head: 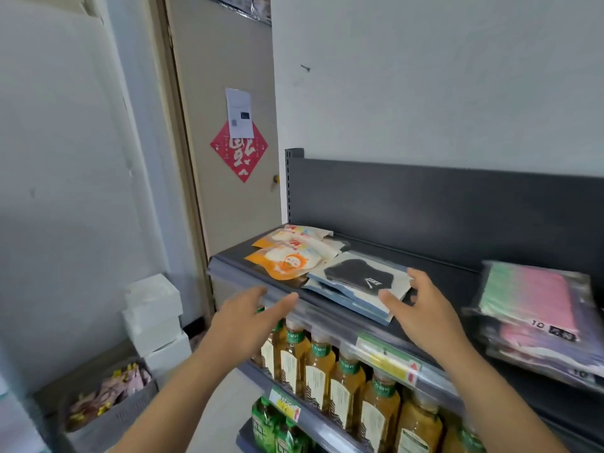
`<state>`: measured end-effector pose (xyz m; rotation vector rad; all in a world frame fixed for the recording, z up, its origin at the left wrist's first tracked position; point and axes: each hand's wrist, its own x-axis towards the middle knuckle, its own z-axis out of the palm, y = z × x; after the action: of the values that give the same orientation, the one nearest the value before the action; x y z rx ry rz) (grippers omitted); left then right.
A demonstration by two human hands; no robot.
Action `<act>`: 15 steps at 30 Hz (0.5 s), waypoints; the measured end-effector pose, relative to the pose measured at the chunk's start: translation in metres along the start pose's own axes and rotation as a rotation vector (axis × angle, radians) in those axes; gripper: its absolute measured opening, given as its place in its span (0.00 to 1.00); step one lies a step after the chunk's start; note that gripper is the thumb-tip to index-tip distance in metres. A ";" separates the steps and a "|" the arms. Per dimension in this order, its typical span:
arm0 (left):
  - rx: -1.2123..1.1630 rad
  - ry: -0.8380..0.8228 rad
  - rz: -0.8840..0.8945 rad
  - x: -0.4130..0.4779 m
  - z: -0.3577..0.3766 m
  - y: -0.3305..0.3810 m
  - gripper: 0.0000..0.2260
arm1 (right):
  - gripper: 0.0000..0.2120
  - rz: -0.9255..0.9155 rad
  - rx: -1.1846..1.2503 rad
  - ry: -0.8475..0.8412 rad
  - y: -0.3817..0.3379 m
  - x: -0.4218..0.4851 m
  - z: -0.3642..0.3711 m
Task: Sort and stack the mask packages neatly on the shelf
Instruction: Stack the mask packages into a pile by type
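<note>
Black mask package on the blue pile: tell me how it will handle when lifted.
The black mask package looks thin and flat, so probably light and floppy. Its glossy wrapper may let it slide over the blue packages beneath. The pile lies askew near the front edge of the shelf, so a push might send it off.

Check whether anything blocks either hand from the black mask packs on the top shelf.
Nothing visible. The right hand is open at the near corner of the black mask packs; the left hand is open before the shelf lip, only air between.
</note>
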<state>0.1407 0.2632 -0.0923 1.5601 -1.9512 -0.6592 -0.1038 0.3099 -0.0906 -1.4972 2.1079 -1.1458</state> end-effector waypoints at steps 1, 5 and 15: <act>-0.004 -0.012 0.017 0.014 0.002 0.000 0.39 | 0.33 0.027 -0.013 -0.004 -0.001 0.013 0.004; -0.025 -0.077 0.066 0.081 0.013 0.003 0.40 | 0.35 0.161 -0.105 -0.013 -0.001 0.069 0.012; 0.288 -0.319 0.313 0.205 0.058 0.038 0.38 | 0.40 0.375 -0.089 0.009 0.002 0.121 0.022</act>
<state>0.0383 0.0727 -0.0857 1.3203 -2.5579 -0.5365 -0.1396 0.1928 -0.0830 -1.0641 2.3416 -0.9314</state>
